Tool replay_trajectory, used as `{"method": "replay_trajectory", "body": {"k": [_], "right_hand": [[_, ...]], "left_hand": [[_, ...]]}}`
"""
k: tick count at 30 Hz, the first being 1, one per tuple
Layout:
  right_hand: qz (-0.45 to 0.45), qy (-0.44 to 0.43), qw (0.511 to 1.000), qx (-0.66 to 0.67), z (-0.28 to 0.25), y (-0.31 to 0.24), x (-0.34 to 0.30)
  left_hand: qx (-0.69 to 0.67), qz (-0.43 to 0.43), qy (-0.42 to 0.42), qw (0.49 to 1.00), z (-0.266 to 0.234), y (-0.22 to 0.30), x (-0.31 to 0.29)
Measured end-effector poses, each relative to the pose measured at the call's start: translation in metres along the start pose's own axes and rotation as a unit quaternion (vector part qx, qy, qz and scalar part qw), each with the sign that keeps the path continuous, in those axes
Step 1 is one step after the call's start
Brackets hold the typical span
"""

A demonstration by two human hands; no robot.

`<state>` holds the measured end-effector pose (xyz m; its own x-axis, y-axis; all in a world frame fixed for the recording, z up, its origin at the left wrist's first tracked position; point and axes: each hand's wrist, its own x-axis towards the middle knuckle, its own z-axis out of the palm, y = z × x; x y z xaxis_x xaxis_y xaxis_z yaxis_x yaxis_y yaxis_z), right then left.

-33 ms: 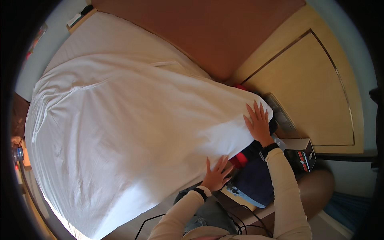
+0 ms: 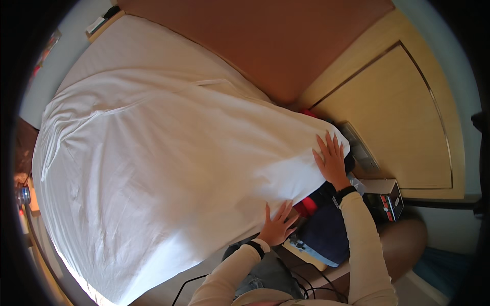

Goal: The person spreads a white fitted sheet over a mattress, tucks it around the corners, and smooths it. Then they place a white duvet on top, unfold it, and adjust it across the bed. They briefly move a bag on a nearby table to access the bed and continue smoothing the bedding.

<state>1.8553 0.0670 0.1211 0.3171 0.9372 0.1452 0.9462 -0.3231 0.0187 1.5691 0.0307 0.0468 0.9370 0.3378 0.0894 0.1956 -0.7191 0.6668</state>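
Note:
A white sheet (image 2: 168, 168) lies over the bed, with folds bunched at its far left and a long crease near the back. My left hand (image 2: 277, 224) rests open at the sheet's near edge, fingers spread and touching the cloth. Farther right, my right hand (image 2: 330, 159) lies flat on the sheet close to its right corner, fingers stretched out. Both wrists carry black bands. Below the edge, between my arms, sit dark blue folded clothes (image 2: 326, 234) and a bit of red cloth (image 2: 306, 206).
A brown padded headboard or wall panel (image 2: 255, 41) borders the bed at the back. A light wooden panel (image 2: 388, 117) stands at right, with an open box (image 2: 385, 196) below it. Black cables (image 2: 306, 285) hang near my legs. A bottle (image 2: 23, 195) stands far left.
Almost nothing differs; the whole view has shifted by a few pixels. Both hands stay at the same places on the sheet.

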Motion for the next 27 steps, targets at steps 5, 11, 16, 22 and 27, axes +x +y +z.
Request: {"method": "replay_trajectory", "body": {"k": [5, 11, 16, 22, 27], "right_hand": [[0.019, 0.009, 0.999, 0.035, -0.008, -0.004, 0.011], [-0.064, 0.044, 0.99, 0.119, -0.021, -0.062, 0.105], [0.121, -0.058, 0.947, 0.292, 0.084, -0.14, 0.226], [0.313, -0.105, 0.887, 0.323, 0.189, -0.167, 0.3], [0.255, -0.186, 0.927, 0.201, 0.193, -0.17, 0.321]], "left_hand": [[-0.074, -0.114, 0.09, 0.987, -0.027, -0.027, 0.014], [0.004, -0.077, 0.039, 0.996, -0.039, -0.05, 0.043], [-0.068, -0.049, 0.045, 0.995, -0.038, -0.045, 0.048], [-0.111, -0.135, 0.172, 0.97, -0.122, -0.164, 0.047], [-0.29, -0.497, 0.414, 0.705, -0.257, -0.424, 0.076]]}}
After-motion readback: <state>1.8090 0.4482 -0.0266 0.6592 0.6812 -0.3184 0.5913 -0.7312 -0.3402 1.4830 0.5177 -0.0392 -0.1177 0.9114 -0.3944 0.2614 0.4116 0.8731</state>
